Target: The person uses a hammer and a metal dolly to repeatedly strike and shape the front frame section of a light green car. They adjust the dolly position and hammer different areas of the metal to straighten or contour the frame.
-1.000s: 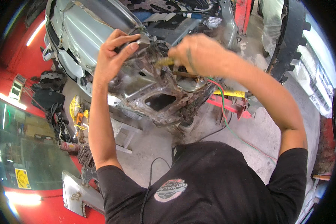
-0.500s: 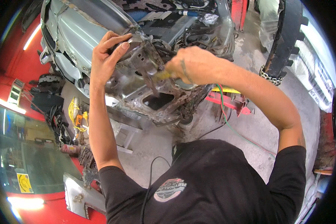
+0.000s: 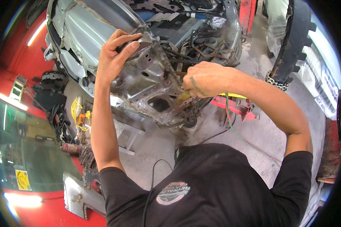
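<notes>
The car body (image 3: 77,28) fills the upper part of my view, much as it does half a second ago, only sitting slightly further right, and its bare metal panel (image 3: 138,85) lies in front of me with the rectangular opening (image 3: 160,104) low in it. The biggest change is my right hand (image 3: 206,79): it is lower now and further right, beyond the panel's right edge, where half a second ago it is higher and blurred. For the work, I judge that this shifts the worked spot from above the opening to the panel's lower right part. My left hand (image 3: 115,55) keeps its place at the panel's upper corner, thumb and forefinger spread well apart and wrapped round nothing that I can see. My right fingers are curled closed on the yellowish tool (image 3: 183,97), mostly hidden in my fist; its visible end, a little blurred, is just right of the opening, and I cannot tell whether it touches the metal
</notes>
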{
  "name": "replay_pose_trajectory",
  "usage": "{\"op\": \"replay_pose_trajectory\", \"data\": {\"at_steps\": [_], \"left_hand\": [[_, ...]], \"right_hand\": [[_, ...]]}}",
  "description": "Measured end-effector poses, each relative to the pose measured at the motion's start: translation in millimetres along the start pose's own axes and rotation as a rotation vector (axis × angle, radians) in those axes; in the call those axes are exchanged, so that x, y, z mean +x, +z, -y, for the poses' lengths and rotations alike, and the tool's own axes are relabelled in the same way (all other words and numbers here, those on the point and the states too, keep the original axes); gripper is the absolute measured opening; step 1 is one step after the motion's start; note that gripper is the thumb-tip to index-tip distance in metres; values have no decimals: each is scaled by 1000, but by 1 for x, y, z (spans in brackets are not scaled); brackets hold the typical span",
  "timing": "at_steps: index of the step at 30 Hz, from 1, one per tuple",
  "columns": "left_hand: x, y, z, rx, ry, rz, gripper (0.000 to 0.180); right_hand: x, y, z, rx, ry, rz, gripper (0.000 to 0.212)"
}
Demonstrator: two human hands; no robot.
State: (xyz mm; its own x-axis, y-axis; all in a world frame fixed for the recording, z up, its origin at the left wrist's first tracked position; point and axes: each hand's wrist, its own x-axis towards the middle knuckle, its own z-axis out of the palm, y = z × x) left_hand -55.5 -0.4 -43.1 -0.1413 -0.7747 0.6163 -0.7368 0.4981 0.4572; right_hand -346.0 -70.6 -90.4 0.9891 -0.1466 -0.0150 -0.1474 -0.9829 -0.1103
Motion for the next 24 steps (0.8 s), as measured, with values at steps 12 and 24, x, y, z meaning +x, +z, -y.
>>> {"op": "replay_pose_trajectory", "data": {"at_steps": [12, 24], "left_hand": [[-1, 1, -2, 12, -20, -5, 30], [-1, 4, 6, -53, 19, -54, 31]], "right_hand": [[-5, 3, 0, -20, 17, -42, 13], [0, -7, 3, -58, 44, -39, 14]]}}
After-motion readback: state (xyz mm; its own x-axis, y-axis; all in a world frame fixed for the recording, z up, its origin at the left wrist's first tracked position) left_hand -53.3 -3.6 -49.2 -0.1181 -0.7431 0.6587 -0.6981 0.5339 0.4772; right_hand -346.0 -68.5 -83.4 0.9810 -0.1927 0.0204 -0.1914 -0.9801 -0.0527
